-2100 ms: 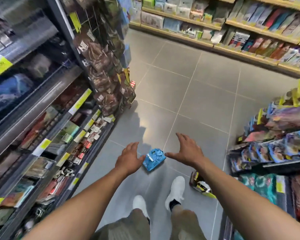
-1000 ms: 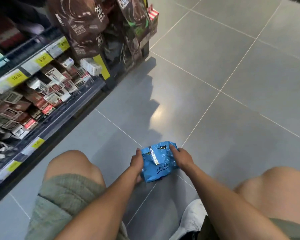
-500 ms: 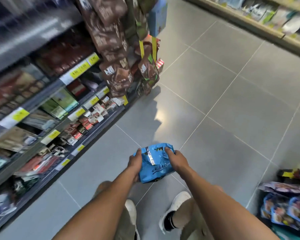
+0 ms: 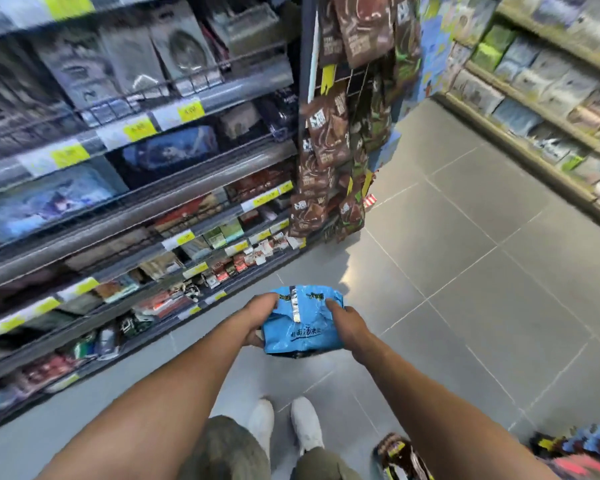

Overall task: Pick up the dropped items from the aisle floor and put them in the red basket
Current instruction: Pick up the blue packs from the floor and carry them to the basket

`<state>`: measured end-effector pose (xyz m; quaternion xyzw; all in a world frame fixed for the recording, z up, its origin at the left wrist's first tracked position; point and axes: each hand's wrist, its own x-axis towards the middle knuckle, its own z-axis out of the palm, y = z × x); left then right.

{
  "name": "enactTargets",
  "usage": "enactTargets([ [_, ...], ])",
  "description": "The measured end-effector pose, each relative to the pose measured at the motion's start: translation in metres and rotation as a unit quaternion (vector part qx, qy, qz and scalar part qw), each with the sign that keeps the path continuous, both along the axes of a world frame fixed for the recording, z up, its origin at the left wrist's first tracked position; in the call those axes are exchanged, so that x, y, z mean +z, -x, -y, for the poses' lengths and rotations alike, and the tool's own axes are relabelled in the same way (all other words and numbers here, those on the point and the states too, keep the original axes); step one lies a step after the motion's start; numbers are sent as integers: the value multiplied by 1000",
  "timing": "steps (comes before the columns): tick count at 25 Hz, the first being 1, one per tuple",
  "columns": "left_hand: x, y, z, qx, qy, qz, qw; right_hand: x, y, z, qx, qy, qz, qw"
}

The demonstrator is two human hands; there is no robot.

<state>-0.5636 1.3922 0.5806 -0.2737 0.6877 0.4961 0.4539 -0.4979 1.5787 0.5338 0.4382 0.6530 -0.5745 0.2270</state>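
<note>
Holding the blue packet (image 4: 302, 327) up in front of me with both hands. Head cam is the only view here, so this is all from that.

My left grip (image 4: 260, 318) is curled round the packet's left edge and my right grip (image 4: 347, 323) is clamped on the right edge, so it's pinched between the two, slightly crumpled, printed side facing up at me. It's off the floor (image 4: 465, 271) now, hanging well above my white shoes (image 4: 305, 424).

What's changed: a couple of seconds back this packet was lying on the tiles with both my hands open and reaching for it. A second ago I was crouched down with both hands on it. Now my knees are out of the shot and my feet are far below, so I'd say I'm basically standing again and the pickup part is done for this one.

The red basket isn't anywhere in frame, so I reckon the next thing is turning to find it and dropping this in.

Also, there's a dark packet (image 4: 395, 455) with yellow on it still lying on the floor just beside my right foot, half hidden by my forearm. That looks like another dropped one, so the job's not finished. The shelves (image 4: 153, 209) on my left are pretty blurred.
</note>
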Motion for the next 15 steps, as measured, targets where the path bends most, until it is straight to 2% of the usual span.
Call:
enactTargets([
  [3,21,0,35,58,5,-25,998,11,24,25,54,28,-7,998],
  [9,39,-51,135,225,-1,-54,973,32,52,117,245,41,-24,968],
  [12,49,-104,210,333,0,-79,939,40,47,198,362,57,-32,930],
  [15,45,-181,294,462,10,-87,882,47,18,302,477,87,-28,874],
])
